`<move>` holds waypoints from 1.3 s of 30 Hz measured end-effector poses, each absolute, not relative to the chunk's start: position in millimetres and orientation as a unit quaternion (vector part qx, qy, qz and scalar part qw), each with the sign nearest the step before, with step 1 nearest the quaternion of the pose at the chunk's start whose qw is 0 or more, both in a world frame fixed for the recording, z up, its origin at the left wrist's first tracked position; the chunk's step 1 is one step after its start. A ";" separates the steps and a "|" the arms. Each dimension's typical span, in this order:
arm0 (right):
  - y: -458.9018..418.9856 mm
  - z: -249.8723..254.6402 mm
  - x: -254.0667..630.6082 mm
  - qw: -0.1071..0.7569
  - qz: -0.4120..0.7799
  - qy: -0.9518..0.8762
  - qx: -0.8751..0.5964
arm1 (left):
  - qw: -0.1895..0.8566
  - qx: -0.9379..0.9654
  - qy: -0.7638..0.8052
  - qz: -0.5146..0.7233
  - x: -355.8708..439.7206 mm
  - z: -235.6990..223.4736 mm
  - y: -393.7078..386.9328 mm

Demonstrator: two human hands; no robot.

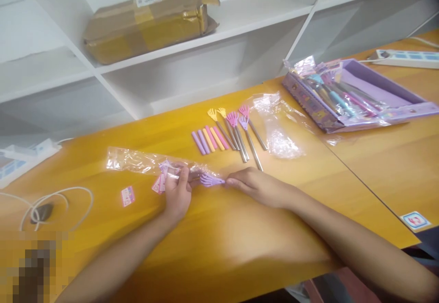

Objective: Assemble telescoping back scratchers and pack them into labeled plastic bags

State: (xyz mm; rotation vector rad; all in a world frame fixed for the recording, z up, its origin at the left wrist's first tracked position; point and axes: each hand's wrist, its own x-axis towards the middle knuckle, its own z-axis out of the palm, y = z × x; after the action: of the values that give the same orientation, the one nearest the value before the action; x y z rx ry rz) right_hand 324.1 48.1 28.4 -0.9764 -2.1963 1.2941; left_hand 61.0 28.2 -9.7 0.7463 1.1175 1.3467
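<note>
Bare forearms (126, 252) reach in at seven and four o'clock, taking the purple claw head (211, 181) as the dial's centre. The left hand (177, 195) presses thumb and fingers together on a clear bag (128, 162) lying toward nine-thirty; whether the claw sits inside it cannot be told. The right hand (254, 184) pinches the claw's narrow end. Pink cards (158, 185) lie beside the left hand, coloured sticks (208, 139) at twelve, claw-headed rods (253, 149) at one, a purple tray (377, 85) at two, a cardboard box (147, 26) at eleven.
</note>
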 end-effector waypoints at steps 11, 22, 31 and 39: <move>58.3 24.9 333.9 0.200 0.448 -0.787 -0.373 | 0.612 0.302 0.438 0.586 64.6 1.0 33.4; 59.5 24.9 334.8 0.210 0.420 -0.792 -0.391 | 0.659 0.269 0.423 0.561 66.6 -1.9 31.4; 57.5 21.3 333.6 0.217 0.422 -0.792 -0.385 | 0.719 0.247 0.389 0.521 65.0 0.1 34.5; 56.9 25.5 333.0 0.193 0.401 -0.809 -0.385 | 0.744 0.239 0.360 0.510 65.4 0.5 31.5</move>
State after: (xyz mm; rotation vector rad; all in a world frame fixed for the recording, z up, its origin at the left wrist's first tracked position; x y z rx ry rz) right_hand 333.0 56.9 25.5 -1.0798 -2.2684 1.1242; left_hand 65.4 31.5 0.5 0.5234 0.7886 1.1162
